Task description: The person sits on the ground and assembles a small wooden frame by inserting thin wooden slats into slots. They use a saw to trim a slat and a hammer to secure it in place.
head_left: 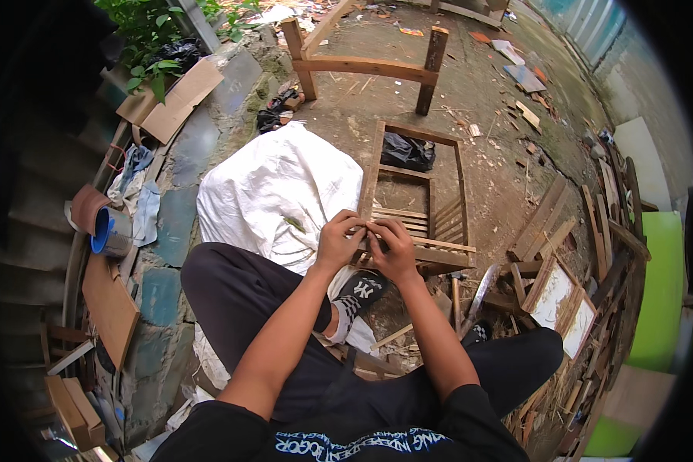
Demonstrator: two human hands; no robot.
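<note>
Left hand (pixel 339 240) and right hand (pixel 393 248) both pinch a thin wooden slat (pixel 371 225) at the near end of the wooden frame (pixel 416 192) on the ground; I'd grip evenly, seating it square.

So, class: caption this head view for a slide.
Both hands, left hand and right hand, work thin wooden slats on a brown wooden frame.

both hands, left hand (pixel 339 240) and right hand (pixel 393 248), pinch a thin wooden slat (pixel 422 242) above a wooden frame (pixel 416 202).
</note>
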